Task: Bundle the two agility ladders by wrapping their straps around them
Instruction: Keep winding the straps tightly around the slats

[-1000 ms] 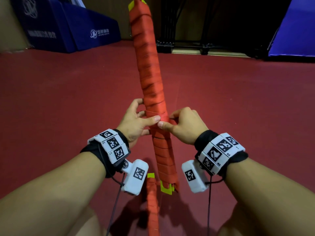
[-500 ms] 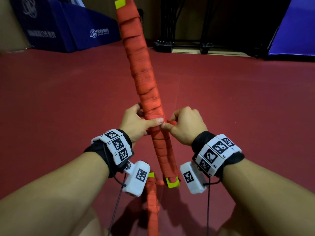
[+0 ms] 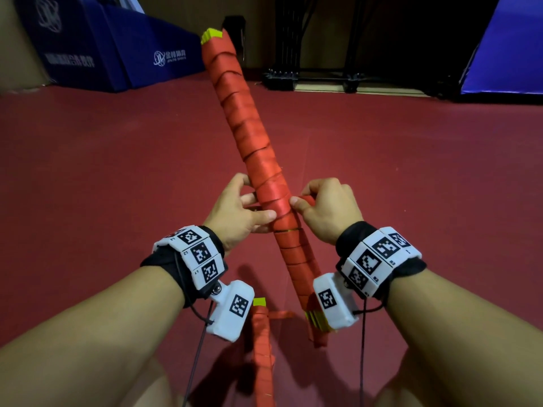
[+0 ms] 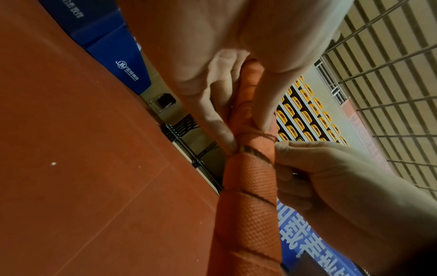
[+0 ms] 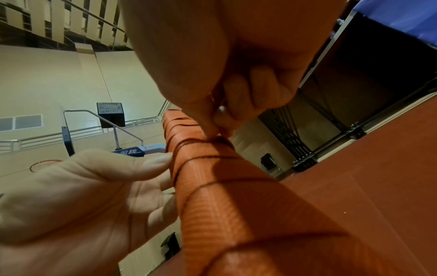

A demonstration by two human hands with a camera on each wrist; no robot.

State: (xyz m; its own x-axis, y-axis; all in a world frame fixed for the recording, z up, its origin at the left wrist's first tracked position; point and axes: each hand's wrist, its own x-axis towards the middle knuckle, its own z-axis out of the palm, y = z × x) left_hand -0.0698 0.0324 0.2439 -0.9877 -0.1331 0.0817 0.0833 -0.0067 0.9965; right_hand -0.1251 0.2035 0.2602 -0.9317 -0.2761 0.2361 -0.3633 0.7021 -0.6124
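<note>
A long bundle of yellow ladder rungs wrapped in red-orange woven strap (image 3: 258,160) stands tilted off the dark red floor (image 3: 411,171). The left hand (image 3: 235,214) grips its middle. The right hand (image 3: 329,210) pinches the strap end (image 3: 307,200). If the pinch slips, the wrap could come loose. Another wrapped red bundle (image 3: 263,342) lies on the floor below.

Indoor sports hall: red court floor (image 3: 117,171), spectator seats (image 4: 305,119), scoreboard (image 5: 110,114).
</note>
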